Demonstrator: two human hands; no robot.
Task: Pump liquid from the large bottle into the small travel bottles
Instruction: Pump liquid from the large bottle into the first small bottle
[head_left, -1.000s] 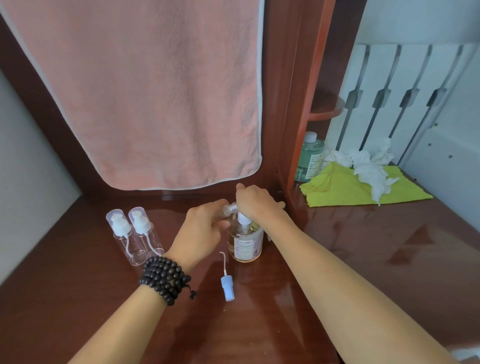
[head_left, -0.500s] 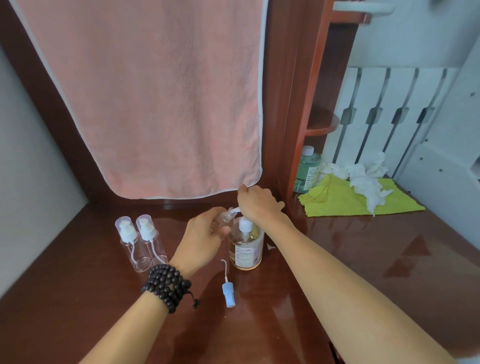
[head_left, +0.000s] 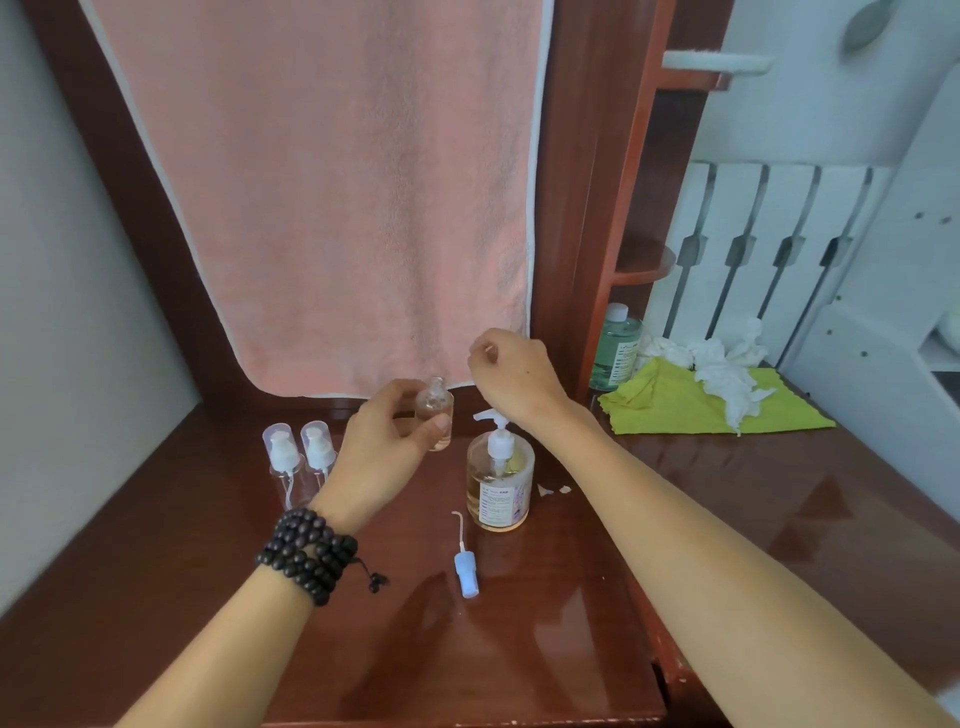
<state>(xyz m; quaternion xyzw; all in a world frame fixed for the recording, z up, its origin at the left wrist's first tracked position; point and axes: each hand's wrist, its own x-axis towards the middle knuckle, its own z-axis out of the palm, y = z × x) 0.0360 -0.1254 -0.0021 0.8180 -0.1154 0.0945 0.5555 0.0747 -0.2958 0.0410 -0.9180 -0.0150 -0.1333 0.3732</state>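
Left hand (head_left: 384, 441) grips uncapped clear travel bottle (head_left: 435, 413), seemingly part-filled; right hand (head_left: 511, 376) curled, empty.

A pink towel (head_left: 332, 197), lime-green cloth (head_left: 670, 405), black bead bracelet (head_left: 306, 556), and amber-filled large bottle (head_left: 500, 486) on red-brown table (head_left: 519, 649).

Large bottle (head_left: 500, 480) stands mid-tabletop (head_left: 519, 649); loose pump cap (head_left: 466, 571) lies just near of it, two travel bottles (head_left: 298, 462) far left, cloth (head_left: 691, 408) far right.
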